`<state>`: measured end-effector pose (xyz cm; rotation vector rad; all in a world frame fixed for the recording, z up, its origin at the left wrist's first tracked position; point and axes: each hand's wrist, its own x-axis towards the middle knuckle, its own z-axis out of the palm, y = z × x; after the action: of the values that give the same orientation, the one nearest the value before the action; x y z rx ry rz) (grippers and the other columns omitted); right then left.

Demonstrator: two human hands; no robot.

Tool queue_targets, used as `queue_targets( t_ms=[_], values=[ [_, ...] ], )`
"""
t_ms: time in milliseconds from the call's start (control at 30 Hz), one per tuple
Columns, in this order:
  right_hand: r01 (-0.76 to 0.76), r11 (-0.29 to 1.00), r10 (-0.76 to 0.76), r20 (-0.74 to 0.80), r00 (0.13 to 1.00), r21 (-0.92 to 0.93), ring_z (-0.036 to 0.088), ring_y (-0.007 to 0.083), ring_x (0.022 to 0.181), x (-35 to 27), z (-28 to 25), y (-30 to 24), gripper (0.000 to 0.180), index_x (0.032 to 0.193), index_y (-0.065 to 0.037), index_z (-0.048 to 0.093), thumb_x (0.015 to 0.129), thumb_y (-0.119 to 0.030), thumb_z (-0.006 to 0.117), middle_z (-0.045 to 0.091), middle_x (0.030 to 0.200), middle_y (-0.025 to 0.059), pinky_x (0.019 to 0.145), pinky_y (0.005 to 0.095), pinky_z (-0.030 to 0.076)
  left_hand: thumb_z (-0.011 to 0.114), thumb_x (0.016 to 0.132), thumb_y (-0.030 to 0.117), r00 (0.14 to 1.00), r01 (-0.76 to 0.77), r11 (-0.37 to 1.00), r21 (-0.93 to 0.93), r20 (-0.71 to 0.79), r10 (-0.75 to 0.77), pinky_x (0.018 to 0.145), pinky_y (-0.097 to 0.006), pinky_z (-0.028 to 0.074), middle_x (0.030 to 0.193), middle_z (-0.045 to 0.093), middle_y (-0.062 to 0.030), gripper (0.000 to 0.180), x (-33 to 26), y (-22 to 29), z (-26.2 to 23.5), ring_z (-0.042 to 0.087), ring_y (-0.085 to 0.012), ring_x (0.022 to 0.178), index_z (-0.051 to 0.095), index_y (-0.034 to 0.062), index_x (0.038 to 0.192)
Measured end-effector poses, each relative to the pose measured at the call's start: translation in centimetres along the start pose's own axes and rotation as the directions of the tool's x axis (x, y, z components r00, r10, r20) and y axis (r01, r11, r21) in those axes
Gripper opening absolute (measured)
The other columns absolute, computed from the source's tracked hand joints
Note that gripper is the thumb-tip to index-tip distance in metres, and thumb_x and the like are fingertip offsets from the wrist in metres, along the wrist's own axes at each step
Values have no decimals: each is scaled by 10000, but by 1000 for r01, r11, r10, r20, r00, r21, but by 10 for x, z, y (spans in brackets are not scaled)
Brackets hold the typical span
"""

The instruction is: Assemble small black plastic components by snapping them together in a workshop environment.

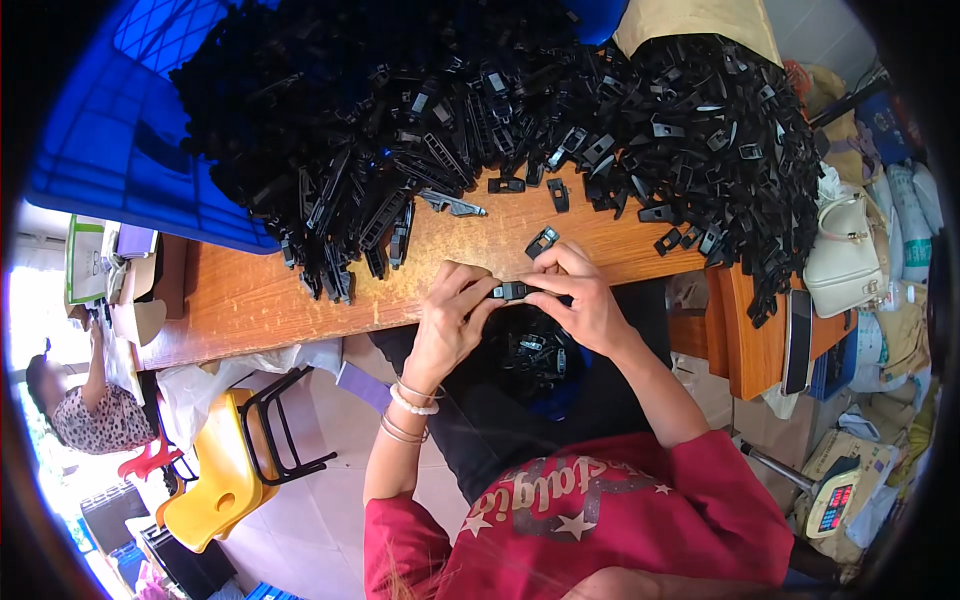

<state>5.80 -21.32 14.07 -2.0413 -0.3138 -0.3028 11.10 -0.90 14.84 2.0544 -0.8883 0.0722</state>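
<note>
Between the fingertips of my left hand (455,312) and my right hand (578,295) is a small black plastic clip part (512,291), held level at the table's near edge. Both hands pinch it, one at each end. Just beyond my right fingers lies a loose black clip piece (542,241) on the wood. A large heap of long black plastic parts (400,150) spreads over the table beyond my left hand. To the right is a second heap of smaller black pieces (690,130). Below my hands, on my lap, a dark container holds more black parts (535,355).
The wooden table (240,310) carries a tipped blue crate (110,150) at the left. At the right stand a white handbag (845,245), a phone (797,340) and a scale (835,505). A yellow chair (222,490) stands at lower left; another person (95,410) is beyond it.
</note>
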Motion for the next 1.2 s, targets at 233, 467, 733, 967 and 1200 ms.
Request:
queue_targets(
  t_ms=[233, 467, 733, 967, 1200],
  values=[
    [-27, 995, 14, -142, 990, -92, 592, 193, 895, 11, -9, 0, 326, 1140, -22, 681, 818, 26, 699, 584, 1097, 95, 738, 308, 503, 736, 799, 62, 991, -5, 999, 50, -133, 11, 814, -373, 515, 1129, 599, -139, 355, 28, -10, -13, 616, -301, 949, 654, -2, 1139],
    [-172, 985, 174, -79, 982, 30, 632, 233, 840, 27, -15, 8, 253, 1064, 32, 624, 823, 7, 696, 581, 1017, 122, 727, 352, 505, 610, 717, 20, 951, -309, 811, 497, 167, 260, 780, -343, 487, 915, 535, -99, 257, 65, -19, -16, 548, -264, 896, 623, -11, 972],
    [-154, 935, 84, -224, 971, -319, 626, 225, 853, -7, -34, 19, 233, 1013, 66, 638, 805, 13, 728, 615, 967, 120, 758, 316, 498, 698, 827, -45, 993, -66, 997, -39, -100, 61, 658, -283, 518, 1054, 614, -136, 246, 49, 15, -2, 644, -197, 776, 529, 4, 998],
    [-179, 983, 182, -128, 975, 32, 596, 163, 811, 0, -32, 5, 249, 1078, 58, 680, 837, 2, 704, 618, 923, 75, 723, 276, 469, 714, 799, -59, 960, 240, 922, -306, -67, -272, 742, -281, 511, 1023, 639, -92, 220, 17, 1, 11, 635, -195, 876, 629, -25, 999],
    [-207, 978, 205, 56, 977, 40, 598, 152, 816, 5, -34, 11, 239, 1073, 50, 697, 844, -19, 704, 621, 933, 73, 716, 263, 463, 720, 747, -36, 994, 68, 998, -10, -81, -69, 782, -373, 467, 937, 628, -107, 181, 15, 1, 7, 555, -309, 885, 668, -22, 919]
  ],
)
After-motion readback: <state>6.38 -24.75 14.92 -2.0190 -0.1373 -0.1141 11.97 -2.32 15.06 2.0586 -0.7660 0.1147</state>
